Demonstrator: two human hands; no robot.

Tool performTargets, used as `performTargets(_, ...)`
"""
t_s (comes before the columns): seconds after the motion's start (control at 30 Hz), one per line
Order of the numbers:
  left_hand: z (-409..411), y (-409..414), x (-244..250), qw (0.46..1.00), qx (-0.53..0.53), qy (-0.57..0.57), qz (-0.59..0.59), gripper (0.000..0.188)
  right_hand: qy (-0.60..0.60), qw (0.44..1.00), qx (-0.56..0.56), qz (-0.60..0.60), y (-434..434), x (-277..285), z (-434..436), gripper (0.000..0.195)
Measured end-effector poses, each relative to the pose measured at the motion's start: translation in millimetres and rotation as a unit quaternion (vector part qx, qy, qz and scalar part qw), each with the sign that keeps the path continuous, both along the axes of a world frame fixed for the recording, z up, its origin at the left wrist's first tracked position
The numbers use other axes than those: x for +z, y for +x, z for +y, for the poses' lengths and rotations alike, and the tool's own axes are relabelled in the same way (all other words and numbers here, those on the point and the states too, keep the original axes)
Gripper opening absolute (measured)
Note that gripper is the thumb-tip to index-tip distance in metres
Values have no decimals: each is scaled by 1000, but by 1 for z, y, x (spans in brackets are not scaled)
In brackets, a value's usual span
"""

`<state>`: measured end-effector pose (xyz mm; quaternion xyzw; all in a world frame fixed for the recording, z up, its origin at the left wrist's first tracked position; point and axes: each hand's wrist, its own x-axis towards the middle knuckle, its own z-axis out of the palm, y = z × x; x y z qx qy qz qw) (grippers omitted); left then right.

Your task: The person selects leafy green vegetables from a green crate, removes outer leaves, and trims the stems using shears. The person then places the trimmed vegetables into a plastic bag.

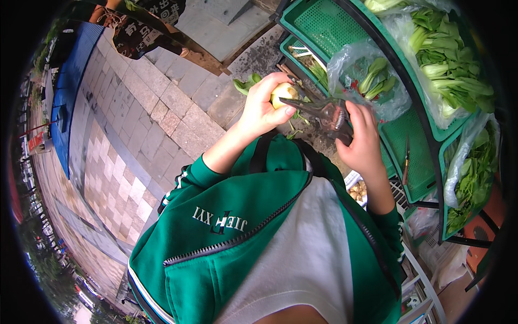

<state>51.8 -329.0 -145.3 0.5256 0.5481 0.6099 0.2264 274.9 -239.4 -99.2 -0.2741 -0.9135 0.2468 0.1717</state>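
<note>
My left hand (261, 107) grips a pale, round-ended vegetable stem (284, 95), with its cut-looking end facing right. Green leaves (247, 84) stick out beyond the knuckles on the far side. My right hand (360, 141) is wrapped around dark-handled pruning shears (328, 114) with a coiled spring between the grips. Their metal blades lie at the stem's end, near my left thumb; whether they touch it cannot be told. Leaf scraps (297, 125) are below both hands, on the ground.
Green plastic crates (313, 24) rise on a black rack to the right. They hold bok choy (443, 65), scallions, bagged greens and a knife (406, 162). A white container of small brown produce (358, 190) is by my right forearm. A signboard with writing (149, 24) stands ahead left.
</note>
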Motion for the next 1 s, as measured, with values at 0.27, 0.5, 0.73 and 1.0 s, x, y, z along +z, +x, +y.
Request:
performTargets(0.27,3,-3,-1,1000,-18,-5,19,54,-26,999,-9,-22,-4,1,-7,70)
performTargets(0.5,2,-4,-3,999,-24,-19,11,50,-28,999,-26,-36,-6,-1,-12,69)
performTargets(0.73,-3,-7,-1,997,-42,-71,0,56,-3,999,-41,-18,-9,-2,-13,58)
performTargets(1.0,-2,-19,-14,992,-60,3,113,56,-53,998,-33,-12,0,-9,-4,52)
